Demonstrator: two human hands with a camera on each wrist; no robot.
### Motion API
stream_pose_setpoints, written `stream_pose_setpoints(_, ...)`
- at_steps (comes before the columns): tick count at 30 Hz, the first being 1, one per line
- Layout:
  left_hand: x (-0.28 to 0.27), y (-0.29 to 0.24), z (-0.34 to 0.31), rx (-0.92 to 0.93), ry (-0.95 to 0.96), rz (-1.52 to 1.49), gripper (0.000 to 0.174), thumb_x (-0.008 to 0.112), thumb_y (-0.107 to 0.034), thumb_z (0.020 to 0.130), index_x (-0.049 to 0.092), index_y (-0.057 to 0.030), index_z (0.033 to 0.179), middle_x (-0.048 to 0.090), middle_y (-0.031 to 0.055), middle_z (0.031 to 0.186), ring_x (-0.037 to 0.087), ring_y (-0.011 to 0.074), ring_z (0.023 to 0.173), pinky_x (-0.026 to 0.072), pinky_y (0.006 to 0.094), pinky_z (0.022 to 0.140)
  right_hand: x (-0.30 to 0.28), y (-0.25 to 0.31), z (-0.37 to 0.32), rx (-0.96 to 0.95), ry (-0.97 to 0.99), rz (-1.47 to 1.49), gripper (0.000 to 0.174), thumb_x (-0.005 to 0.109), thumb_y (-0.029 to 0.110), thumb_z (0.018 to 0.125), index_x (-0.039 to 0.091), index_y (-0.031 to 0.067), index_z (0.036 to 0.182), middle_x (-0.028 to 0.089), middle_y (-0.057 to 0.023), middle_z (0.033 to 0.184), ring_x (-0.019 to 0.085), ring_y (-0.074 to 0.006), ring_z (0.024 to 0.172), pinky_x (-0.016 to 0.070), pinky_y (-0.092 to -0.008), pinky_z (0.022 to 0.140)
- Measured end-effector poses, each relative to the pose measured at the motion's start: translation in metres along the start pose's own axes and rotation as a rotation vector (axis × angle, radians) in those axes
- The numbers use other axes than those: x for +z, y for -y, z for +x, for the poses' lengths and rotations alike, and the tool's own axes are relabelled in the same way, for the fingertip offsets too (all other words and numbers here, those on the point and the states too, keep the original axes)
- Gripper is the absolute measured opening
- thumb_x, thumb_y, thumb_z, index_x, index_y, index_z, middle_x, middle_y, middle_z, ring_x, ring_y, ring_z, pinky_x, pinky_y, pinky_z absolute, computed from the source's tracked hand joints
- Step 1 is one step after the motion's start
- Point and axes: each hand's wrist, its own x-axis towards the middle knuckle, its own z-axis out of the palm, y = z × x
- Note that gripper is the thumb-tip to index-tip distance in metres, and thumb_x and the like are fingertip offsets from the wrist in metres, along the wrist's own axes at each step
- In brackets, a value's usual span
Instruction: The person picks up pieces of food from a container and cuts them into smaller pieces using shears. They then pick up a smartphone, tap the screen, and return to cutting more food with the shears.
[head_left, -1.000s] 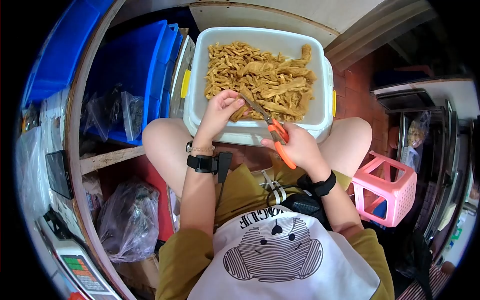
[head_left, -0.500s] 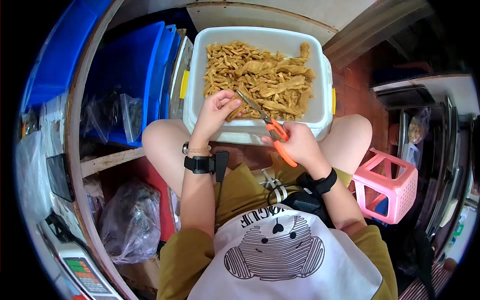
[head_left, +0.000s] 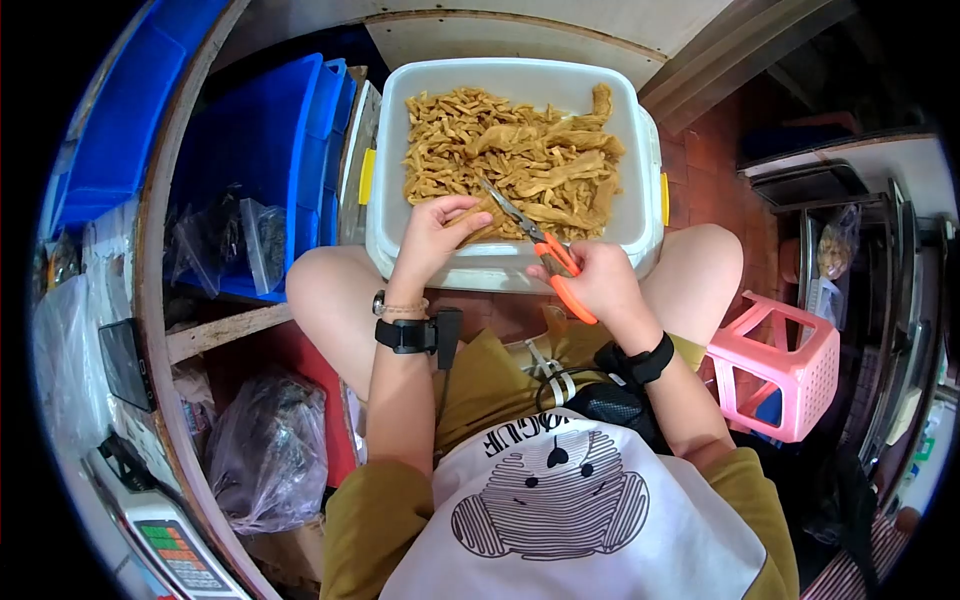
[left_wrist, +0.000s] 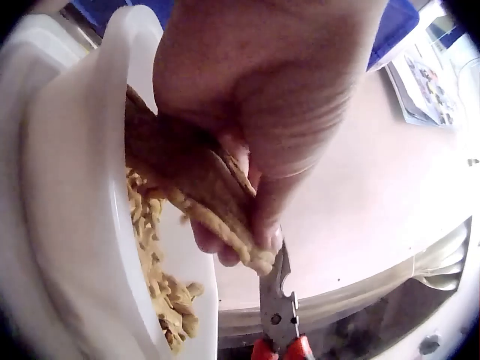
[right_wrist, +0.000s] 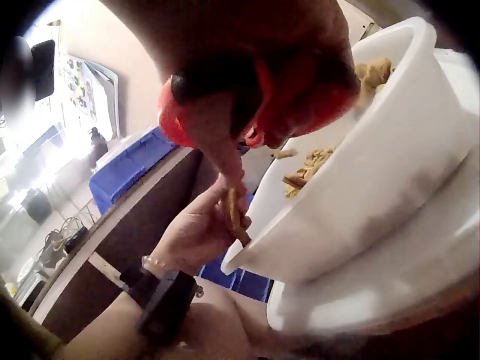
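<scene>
In the head view my left hand [head_left: 432,238] pinches a flat brown food strip [head_left: 480,228] between thumb and fingers at the near side of a white tub [head_left: 510,68]. The left wrist view shows this strip [left_wrist: 202,176] as wide and folded, with the thumb on its end. My right hand [head_left: 608,282] grips orange-handled scissors [head_left: 545,247]. Their metal blades point up and left, with the blades right beside the left fingertips and the strip. Many similar brown pieces [head_left: 440,150] fill the tub, small cut ones at left and longer ones at right.
The tub sits on a white lidded box with yellow clips [head_left: 367,176], between the person's knees. Blue bins [head_left: 250,150] stand on a wooden shelf at left, above a plastic bag [head_left: 270,450]. A pink stool [head_left: 775,365] stands at right on red floor tiles.
The left hand has moved slightly down and left, with the strip still pinched. The scissors have stayed close beside it, their handles shifting a little. The head view has shifted slightly.
</scene>
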Motion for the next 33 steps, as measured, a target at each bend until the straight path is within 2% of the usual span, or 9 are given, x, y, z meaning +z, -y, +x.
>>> stream_pose_setpoints(4,0.003,-0.002,0.000,-0.014,-0.061,-0.016,0.023,0.068,-0.009,0.084,0.061,0.0060,0.100,0.067,0.0061,0.089,0.058,0.0057,0.081,0.0461,0.0191,0.070,-0.007,0.006,-0.003,0.031,0.029,0.031,0.051,0.078,0.046,0.067,0.058,-0.0014,0.069,0.053,-0.0141,0.056,0.048,-0.0254,0.050,0.0432,-0.0346,0.053)
stream_pose_setpoints(7,0.002,0.003,0.003,0.087,-0.153,-0.101,0.024,0.065,-0.008,0.086,0.058,0.0047,0.106,0.067,0.0069,0.091,0.059,0.0068,0.081,0.0467,0.0193,0.071,-0.011,0.010,-0.007,-0.070,-0.029,-0.011,0.053,0.077,0.048,0.066,0.057,0.0001,0.075,0.053,-0.0142,0.061,0.051,-0.0280,0.056,0.0438,-0.0357,0.056)
stream_pose_setpoints(9,-0.001,0.005,0.007,0.163,-0.124,-0.388,0.021,0.063,-0.006,0.087,0.055,0.0013,0.106,0.067,0.0072,0.091,0.060,0.0078,0.081,0.0465,0.0194,0.071,-0.007,0.007,-0.007,-0.119,-0.019,-0.035,0.056,0.075,0.052,0.065,0.056,0.0014,0.080,0.055,-0.0155,0.066,0.055,-0.0317,0.063,0.0444,-0.0375,0.059)
stream_pose_setpoints(13,0.001,0.003,0.004,0.165,-0.122,-0.409,0.015,0.061,-0.005,0.089,0.051,-0.0016,0.100,0.066,0.0072,0.091,0.060,0.0075,0.081,0.0463,0.0192,0.071,-0.004,0.007,-0.006,-0.121,0.009,-0.060,0.058,0.073,0.054,0.066,0.056,0.0011,0.079,0.057,-0.0170,0.069,0.057,-0.0338,0.066,0.0446,-0.0388,0.061)
stream_pose_setpoints(15,0.004,0.002,0.002,0.190,-0.048,-0.343,0.013,0.060,-0.004,0.089,0.049,-0.0027,0.096,0.066,0.0068,0.090,0.060,0.0066,0.081,0.0460,0.0189,0.071,-0.006,0.011,-0.006,-0.083,0.068,-0.049,0.068,0.067,0.066,0.065,0.054,-0.0003,0.073,0.059,-0.0184,0.071,0.060,-0.0363,0.072,0.0469,-0.0411,0.064)
stream_pose_setpoints(22,0.009,0.011,0.006,0.202,-0.049,-0.353,0.013,0.061,-0.004,0.088,0.050,-0.0026,0.096,0.066,0.0060,0.089,0.059,0.0063,0.082,0.0458,0.0180,0.072,-0.006,0.003,-0.005,-0.091,0.133,-0.007,0.068,0.064,0.067,0.069,0.054,-0.0003,0.074,0.059,-0.0205,0.072,0.060,-0.0391,0.073,0.0466,-0.0422,0.066)
stream_pose_setpoints(24,0.011,0.009,0.006,0.198,-0.079,-0.288,0.013,0.060,-0.004,0.088,0.051,-0.0021,0.097,0.066,0.0060,0.090,0.059,0.0063,0.082,0.0458,0.0180,0.073,-0.007,0.001,-0.004,-0.062,0.222,-0.043,0.061,0.068,0.056,0.072,0.059,-0.0011,0.092,0.059,-0.0196,0.074,0.059,-0.0359,0.071,0.0454,-0.0393,0.065)
stream_pose_setpoints(30,0.015,0.010,0.005,0.198,-0.141,-0.326,0.012,0.060,-0.004,0.089,0.051,-0.0015,0.097,0.065,0.0055,0.090,0.059,0.0068,0.082,0.0464,0.0188,0.073,-0.010,0.004,-0.005,-0.075,0.228,-0.060,0.061,0.067,0.057,0.073,0.058,-0.0015,0.091,0.060,-0.0206,0.076,0.059,-0.0361,0.073,0.0453,-0.0395,0.066)
stream_pose_setpoints(33,0.015,0.008,0.004,0.178,-0.110,-0.327,0.012,0.060,-0.003,0.089,0.051,-0.0017,0.097,0.065,0.0053,0.089,0.059,0.0069,0.082,0.0460,0.0186,0.073,-0.012,0.007,-0.005,-0.063,0.234,-0.085,0.062,0.066,0.058,0.073,0.057,-0.0015,0.090,0.060,-0.0208,0.077,0.059,-0.0361,0.074,0.0453,-0.0397,0.066)
